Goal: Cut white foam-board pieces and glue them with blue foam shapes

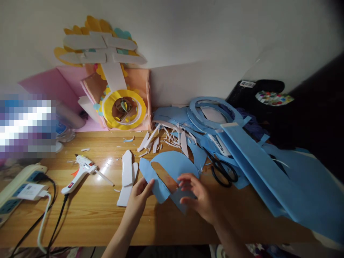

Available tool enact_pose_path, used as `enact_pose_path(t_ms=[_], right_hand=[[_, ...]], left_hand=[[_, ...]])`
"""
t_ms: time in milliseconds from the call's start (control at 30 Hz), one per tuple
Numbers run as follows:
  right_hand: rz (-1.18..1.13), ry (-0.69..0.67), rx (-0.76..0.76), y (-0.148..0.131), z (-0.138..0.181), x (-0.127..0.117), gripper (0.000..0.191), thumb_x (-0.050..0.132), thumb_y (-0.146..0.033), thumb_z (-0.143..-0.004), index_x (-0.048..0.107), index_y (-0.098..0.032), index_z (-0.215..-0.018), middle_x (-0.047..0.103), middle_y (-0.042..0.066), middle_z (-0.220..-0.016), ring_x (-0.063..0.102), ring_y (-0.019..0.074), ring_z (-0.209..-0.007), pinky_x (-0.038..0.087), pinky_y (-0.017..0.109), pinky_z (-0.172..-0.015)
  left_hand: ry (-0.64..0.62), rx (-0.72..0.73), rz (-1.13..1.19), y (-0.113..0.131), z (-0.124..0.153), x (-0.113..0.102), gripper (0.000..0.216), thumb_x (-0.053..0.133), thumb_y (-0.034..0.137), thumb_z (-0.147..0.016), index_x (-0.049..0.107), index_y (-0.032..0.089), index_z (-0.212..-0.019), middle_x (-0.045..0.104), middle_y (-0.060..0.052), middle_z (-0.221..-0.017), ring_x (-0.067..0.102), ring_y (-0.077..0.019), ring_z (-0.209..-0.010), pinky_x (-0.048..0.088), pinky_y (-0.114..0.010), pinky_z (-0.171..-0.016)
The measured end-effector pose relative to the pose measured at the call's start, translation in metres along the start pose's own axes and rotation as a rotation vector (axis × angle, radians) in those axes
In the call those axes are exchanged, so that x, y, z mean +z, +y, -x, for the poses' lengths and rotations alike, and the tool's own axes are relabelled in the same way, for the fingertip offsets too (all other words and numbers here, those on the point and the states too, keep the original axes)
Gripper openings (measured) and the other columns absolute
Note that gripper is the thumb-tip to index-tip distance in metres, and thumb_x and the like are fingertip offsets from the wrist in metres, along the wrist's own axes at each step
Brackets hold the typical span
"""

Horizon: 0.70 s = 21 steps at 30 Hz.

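Left hand (pixel 139 195) and right hand (pixel 197 199), fingers pinched on opposite edges of arched blue foam cutout (pixel 168 172) over table (pixel 94 211). Probably light, floppy, tearable; best held at edges. Beyond: scissors (pixel 224 172), glue gun (pixel 80 172), blue rings (pixel 212 113). No containers evident.

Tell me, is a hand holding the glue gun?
No, the glue gun lies alone on the table; both hands hold blue foam.
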State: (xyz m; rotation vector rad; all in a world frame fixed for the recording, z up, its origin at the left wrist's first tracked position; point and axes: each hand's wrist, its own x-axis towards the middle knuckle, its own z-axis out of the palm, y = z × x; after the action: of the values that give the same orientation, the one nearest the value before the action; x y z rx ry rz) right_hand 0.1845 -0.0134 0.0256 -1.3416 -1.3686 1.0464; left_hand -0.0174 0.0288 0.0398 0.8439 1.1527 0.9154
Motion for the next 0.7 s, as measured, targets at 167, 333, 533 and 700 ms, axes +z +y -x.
enact_pose_path(t_ms=[167, 333, 533, 700], right_hand=[[0.489, 0.247, -0.153, 0.032, -0.019, -0.036, 0.026, 0.063, -0.036, -0.08, 0.063, -0.023, -0.103, 0.062, 0.01, -0.109, 0.057, 0.0278, -0.104, 0.047, 0.05, -0.09], [0.563, 0.22, -0.201, 0.051, -0.019, -0.033, 0.024, 0.059, -0.038, -0.083, 0.064, -0.024, -0.101, 0.064, 0.009, -0.106, 0.06, 0.0267, -0.102, 0.048, 0.048, -0.09], [0.53, 0.215, -0.154, 0.042, -0.009, -0.017, 0.018, 0.057, -0.039, -0.084, 0.065, -0.023, -0.091, 0.067, 0.009, -0.095, 0.062, 0.0263, -0.093, 0.05, 0.046, -0.084], [0.39, 0.1, -0.081, 0.004, 0.001, 0.008, 0.02, 0.053, -0.038, -0.088, 0.063, -0.024, -0.099, 0.068, 0.006, -0.099, 0.063, 0.0229, -0.094, 0.052, 0.038, -0.081]], left_hand=[[0.036, 0.078, -0.109, -0.011, -0.003, -0.02, 0.037, 0.072, 0.045, -0.07, 0.062, 0.017, -0.092, 0.069, -0.004, -0.073, 0.065, -0.0192, -0.069, 0.052, -0.028, -0.063], [0.067, 0.147, -0.192, -0.018, -0.01, -0.019, 0.041, 0.069, 0.043, -0.073, 0.058, 0.018, -0.103, 0.069, -0.005, -0.083, 0.066, -0.0198, -0.073, 0.052, -0.029, -0.066], [0.051, 0.178, -0.228, -0.019, -0.011, -0.019, 0.038, 0.064, 0.042, -0.077, 0.053, 0.018, -0.104, 0.065, -0.003, -0.079, 0.064, -0.0183, -0.068, 0.051, -0.028, -0.059], [0.199, 0.356, -0.53, -0.011, 0.002, -0.009, 0.017, 0.055, 0.027, -0.084, 0.056, 0.022, -0.1, 0.063, -0.003, -0.088, 0.061, -0.016, -0.068, 0.048, -0.027, -0.061]])
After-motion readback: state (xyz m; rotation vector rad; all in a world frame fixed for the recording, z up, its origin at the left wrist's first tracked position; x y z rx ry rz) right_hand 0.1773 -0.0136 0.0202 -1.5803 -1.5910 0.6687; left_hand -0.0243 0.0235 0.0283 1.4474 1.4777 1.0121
